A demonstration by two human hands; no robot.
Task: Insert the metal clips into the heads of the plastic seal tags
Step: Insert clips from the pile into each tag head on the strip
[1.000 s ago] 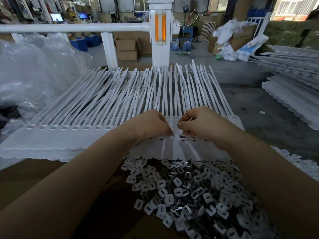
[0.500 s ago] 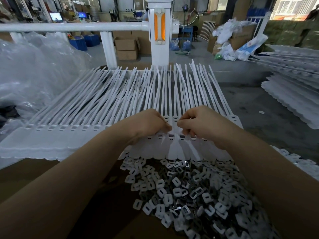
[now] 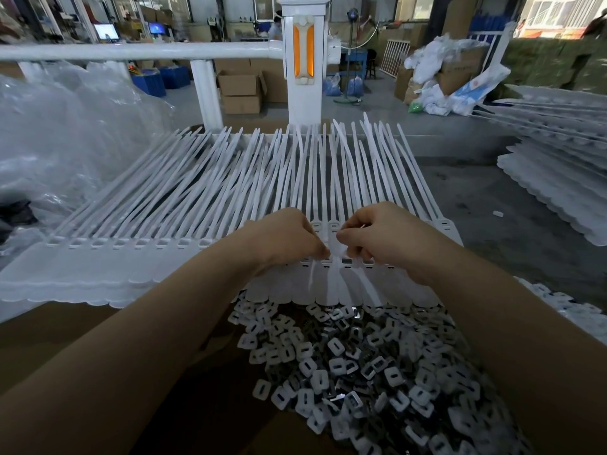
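Where the two hands meet, at the middle of the near row of seal tags [image 3: 328,284], one tag head [image 3: 329,244] sits between the fingertips, its strap running away among the other white straps. Both hands work on that head: the left hand [image 3: 282,239] has its fingers curled, thumb and forefinger pressed against the head's left side, and the right hand [image 3: 381,236] pinches at its right side. A clip is presumably between them, but the fingers hide it, so I cannot tell which grip carries it.

To do this step well, I judge the left hand should hold the head flat and still while the right lines the clip square to the slot and pushes it straight in until it seats, without bending the neighbouring heads, which lie touching on either side. Several slots [image 3: 346,260] just below the fingers look dark and open, so more heads remain to be filled.

Nearer the person, a brown cardboard box [image 3: 59,333] holds a loose heap of metal clips [image 3: 354,366], piled mostly to its right half. To the left, clear plastic bags [image 3: 65,133] lie bunched up. On the counter [image 3: 492,221] to the right lie more stacked tags [image 3: 551,178].
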